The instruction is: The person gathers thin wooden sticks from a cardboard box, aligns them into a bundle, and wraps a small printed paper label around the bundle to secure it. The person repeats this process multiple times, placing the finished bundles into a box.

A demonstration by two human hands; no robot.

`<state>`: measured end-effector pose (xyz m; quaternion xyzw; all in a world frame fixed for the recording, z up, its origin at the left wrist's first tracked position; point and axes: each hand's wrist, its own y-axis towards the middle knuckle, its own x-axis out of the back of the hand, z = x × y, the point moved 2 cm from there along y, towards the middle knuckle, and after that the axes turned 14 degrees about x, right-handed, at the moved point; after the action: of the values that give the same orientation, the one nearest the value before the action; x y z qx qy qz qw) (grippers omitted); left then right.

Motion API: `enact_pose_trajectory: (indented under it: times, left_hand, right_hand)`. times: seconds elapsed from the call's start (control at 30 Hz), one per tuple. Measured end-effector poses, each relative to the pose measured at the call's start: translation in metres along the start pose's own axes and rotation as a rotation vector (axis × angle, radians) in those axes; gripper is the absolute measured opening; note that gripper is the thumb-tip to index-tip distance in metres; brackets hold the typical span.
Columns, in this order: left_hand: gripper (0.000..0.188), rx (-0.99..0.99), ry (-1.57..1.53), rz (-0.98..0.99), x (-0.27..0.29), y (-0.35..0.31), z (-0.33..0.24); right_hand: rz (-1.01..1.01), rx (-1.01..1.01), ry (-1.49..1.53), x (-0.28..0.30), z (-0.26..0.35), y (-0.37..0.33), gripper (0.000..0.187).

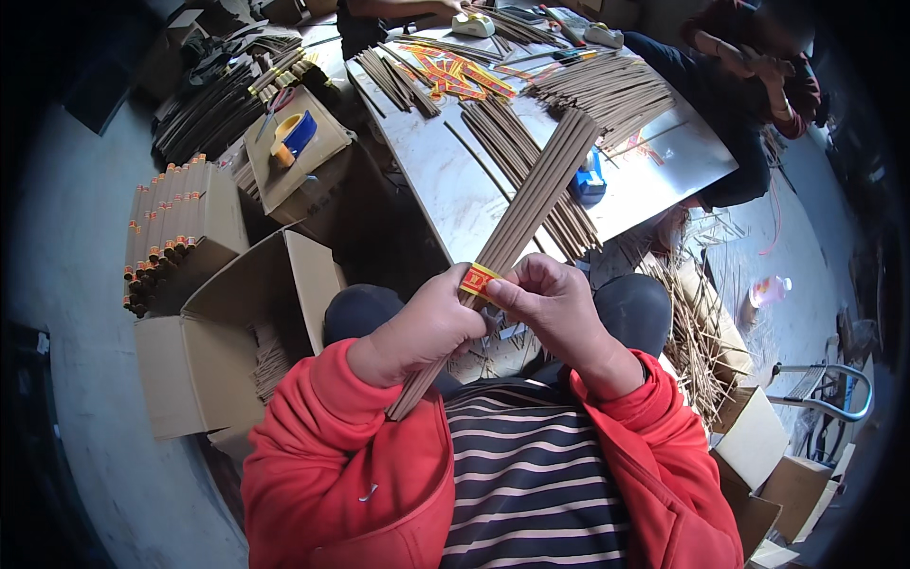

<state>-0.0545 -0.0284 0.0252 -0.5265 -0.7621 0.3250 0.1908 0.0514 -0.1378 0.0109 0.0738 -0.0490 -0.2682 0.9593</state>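
Left hand (424, 327) grips a bundle of brown sticks (531, 204) slanting up over the table's (445, 190) near edge; right hand (550, 303) pinches the red-and-yellow paper band (477, 280) wrapped around it

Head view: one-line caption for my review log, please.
Both hands, left hand and right hand, wrap a red-and-yellow paper band around a bundle of brown sticks above a metal table.

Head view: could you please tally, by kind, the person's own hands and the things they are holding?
Hands: 2 (left hand, right hand)
Bundle of brown sticks: 1
Red-and-yellow paper band: 1
Total: 4
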Motion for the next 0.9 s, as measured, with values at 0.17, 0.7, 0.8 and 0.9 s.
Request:
enact_pose_trajectory:
  times: [0.17, 0.7, 0.8, 0.9]
  left_hand:
    - [0.038, -0.001, -0.086, 0.001, -0.003, 0.001, 0.006]
    - [0.042, -0.117, -0.163, 0.112, -0.011, -0.003, 0.017]
    - [0.033, -0.089, -0.17, 0.153, -0.008, -0.003, 0.021]
    - [0.035, -0.14, -0.19, 0.222, -0.007, -0.003, 0.024]
  right_hand:
    - [-0.057, 0.004, -0.139, -0.006, -0.003, -0.001, 0.029]
    - [-0.052, -0.108, -0.016, -0.004, 0.004, -0.008, 0.025]
    - [-0.048, -0.119, 0.053, -0.003, 0.01, -0.009, 0.025]
    - [-0.013, -0.052, -0.088, 0.0, 0.006, -0.01, 0.026]
